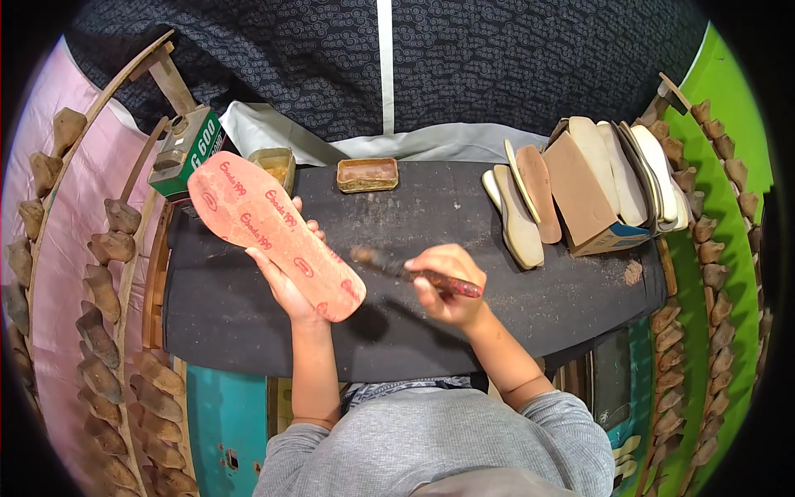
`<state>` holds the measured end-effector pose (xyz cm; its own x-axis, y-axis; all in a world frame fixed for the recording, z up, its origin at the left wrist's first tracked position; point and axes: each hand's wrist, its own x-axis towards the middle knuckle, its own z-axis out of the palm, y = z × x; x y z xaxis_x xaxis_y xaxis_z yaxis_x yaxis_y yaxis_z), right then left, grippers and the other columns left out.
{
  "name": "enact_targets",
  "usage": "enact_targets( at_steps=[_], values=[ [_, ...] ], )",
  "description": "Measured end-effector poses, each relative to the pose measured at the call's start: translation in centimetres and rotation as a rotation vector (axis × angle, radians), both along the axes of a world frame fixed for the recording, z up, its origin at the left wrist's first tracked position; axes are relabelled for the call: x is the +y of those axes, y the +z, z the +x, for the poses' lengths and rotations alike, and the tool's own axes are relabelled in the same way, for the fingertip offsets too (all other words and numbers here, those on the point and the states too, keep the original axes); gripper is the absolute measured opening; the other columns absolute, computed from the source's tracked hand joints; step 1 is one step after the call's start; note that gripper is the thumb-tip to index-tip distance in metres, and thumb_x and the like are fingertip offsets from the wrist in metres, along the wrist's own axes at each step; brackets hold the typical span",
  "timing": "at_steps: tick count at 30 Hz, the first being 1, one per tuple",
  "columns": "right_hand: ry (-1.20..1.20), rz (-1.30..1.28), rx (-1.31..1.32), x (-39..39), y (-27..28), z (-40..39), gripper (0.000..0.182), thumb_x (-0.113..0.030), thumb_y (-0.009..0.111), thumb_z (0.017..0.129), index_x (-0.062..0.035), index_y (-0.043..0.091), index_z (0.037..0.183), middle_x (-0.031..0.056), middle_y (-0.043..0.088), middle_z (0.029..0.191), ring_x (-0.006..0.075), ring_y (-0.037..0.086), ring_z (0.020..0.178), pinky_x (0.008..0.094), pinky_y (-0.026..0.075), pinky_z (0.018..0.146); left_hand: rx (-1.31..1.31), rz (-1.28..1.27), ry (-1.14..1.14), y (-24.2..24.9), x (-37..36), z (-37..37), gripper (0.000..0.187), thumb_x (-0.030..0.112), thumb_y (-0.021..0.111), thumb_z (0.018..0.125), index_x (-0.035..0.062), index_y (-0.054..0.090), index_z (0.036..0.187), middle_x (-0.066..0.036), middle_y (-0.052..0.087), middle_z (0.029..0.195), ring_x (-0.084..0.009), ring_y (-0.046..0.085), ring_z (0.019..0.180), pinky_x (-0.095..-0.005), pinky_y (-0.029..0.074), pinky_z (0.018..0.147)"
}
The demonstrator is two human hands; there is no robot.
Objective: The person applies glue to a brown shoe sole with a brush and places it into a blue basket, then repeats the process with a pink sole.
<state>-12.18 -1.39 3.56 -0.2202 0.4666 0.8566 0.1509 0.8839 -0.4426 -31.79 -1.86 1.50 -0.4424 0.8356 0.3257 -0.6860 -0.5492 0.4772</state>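
A pink-orange insole (273, 232) with dark red printed lettering lies tilted across my left hand (286, 282), its wide end toward the upper left. The fingers of that hand wrap round its edges from below. My right hand (450, 284) is closed around the dark, red-flecked handle of a brush (447, 282). The brush's brown tip (364, 255) points left, just off the insole's right edge; it is blurred, and whether it touches the insole cannot be made out.
On the dark cloth-covered table (431, 215) stand a rectangular dish (367, 175), a yellowish container (276, 166) and a green tin (186, 153). At the right lie loose soles (518, 219) beside a cardboard box (592, 195) of soles. Racks of wooden shoe lasts (101, 331) flank both sides.
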Motion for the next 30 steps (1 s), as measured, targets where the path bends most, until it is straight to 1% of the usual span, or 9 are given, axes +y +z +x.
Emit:
enact_targets(
  at_steps=[4,6,9,12,18,20,22,28,30],
  values=[
    [-0.05,-0.029,0.094,0.3,0.9,1.0,0.015,-0.01,0.069,0.078,-0.0014,0.064,0.089,0.0084,0.063,0.085,0.0228,0.062,0.075,0.0297,0.052,0.066,0.055,-0.057,-0.033,-0.1,-0.6,0.4,0.071,0.059,0.028,0.094,0.0043,0.029,0.139,-0.012,0.046,0.128,-0.0188,0.054,0.089,-0.0278,0.051,0.073],
    [-0.082,0.131,0.089,0.2,2.4,0.9,0.015,-0.012,0.068,0.079,-0.0011,0.065,0.09,0.0091,0.064,0.087,0.0232,0.063,0.077,0.0303,0.053,0.066,0.084,-0.079,-0.035,-0.3,-0.9,1.0,0.07,0.058,0.027,0.094,0.0043,0.03,0.138,-0.012,0.048,0.126,-0.0188,0.054,0.088,-0.0279,0.051,0.073],
    [-0.008,0.173,0.037,0.6,3.8,0.2,0.024,-0.006,0.071,0.071,-0.0016,0.066,0.094,0.0105,0.064,0.09,0.0239,0.064,0.079,0.0315,0.054,0.068,0.059,-0.244,-0.203,-1.2,-1.8,2.1,0.069,0.059,0.024,0.094,0.0033,0.037,0.133,-0.013,0.055,0.116,-0.0222,0.058,0.094,-0.0331,0.049,0.079],
    [0.074,0.189,0.005,1.2,4.0,-1.2,0.033,0.0,0.072,0.065,-0.0026,0.066,0.097,0.0114,0.063,0.094,0.0249,0.065,0.081,0.0322,0.055,0.069,0.14,-0.182,-0.427,-2.4,-1.9,2.5,0.068,0.058,0.024,0.094,0.0029,0.038,0.131,-0.012,0.056,0.113,-0.0229,0.058,0.094,-0.0336,0.049,0.078],
    [0.164,0.205,-0.108,0.3,2.1,-2.0,0.033,-0.007,0.069,0.066,0.0019,0.063,0.097,0.0157,0.062,0.092,0.0298,0.064,0.076,0.0354,0.053,0.068,0.076,-0.17,-0.37,-0.6,-1.8,2.7,0.069,0.057,0.02,0.095,0.0027,0.034,0.134,-0.015,0.051,0.123,-0.0203,0.057,0.091,-0.0322,0.051,0.072],
    [0.224,0.151,-0.138,-1.0,0.9,-1.8,0.032,-0.005,0.07,0.066,0.0018,0.063,0.097,0.0153,0.062,0.091,0.0294,0.063,0.075,0.0354,0.053,0.066,0.117,-0.154,-0.281,-2.1,-0.9,0.8,0.07,0.056,0.02,0.095,0.0022,0.027,0.14,-0.018,0.043,0.135,-0.0201,0.057,0.09,-0.0312,0.051,0.081],
    [0.293,0.049,-0.126,-2.2,-0.7,-1.4,0.036,-0.001,0.073,0.061,0.0006,0.063,0.096,0.0139,0.062,0.09,0.028,0.063,0.073,0.0345,0.052,0.064,0.124,-0.175,-0.193,-1.9,-0.8,0.0,0.071,0.058,0.021,0.094,0.003,0.028,0.139,-0.018,0.043,0.133,-0.0188,0.058,0.086,-0.0279,0.054,0.069],
    [0.377,-0.111,-0.076,-2.8,-0.7,-0.3,0.038,0.004,0.071,0.057,-0.0008,0.065,0.094,0.0137,0.064,0.086,0.0265,0.064,0.074,0.0323,0.053,0.065,0.11,-0.14,-0.19,-1.5,-1.0,-0.7,0.07,0.058,0.022,0.094,0.0038,0.028,0.14,-0.018,0.045,0.131,-0.0191,0.057,0.086,-0.0278,0.053,0.07],
    [0.271,-0.073,-0.04,-2.2,1.0,0.0,0.038,0.005,0.07,0.055,-0.0011,0.067,0.092,0.0132,0.064,0.087,0.026,0.065,0.075,0.0318,0.053,0.065,0.146,-0.185,-0.215,-1.4,-1.1,0.1,0.07,0.057,0.022,0.095,0.0044,0.028,0.14,-0.018,0.045,0.131,-0.0195,0.057,0.087,-0.0289,0.053,0.072]
  ],
)
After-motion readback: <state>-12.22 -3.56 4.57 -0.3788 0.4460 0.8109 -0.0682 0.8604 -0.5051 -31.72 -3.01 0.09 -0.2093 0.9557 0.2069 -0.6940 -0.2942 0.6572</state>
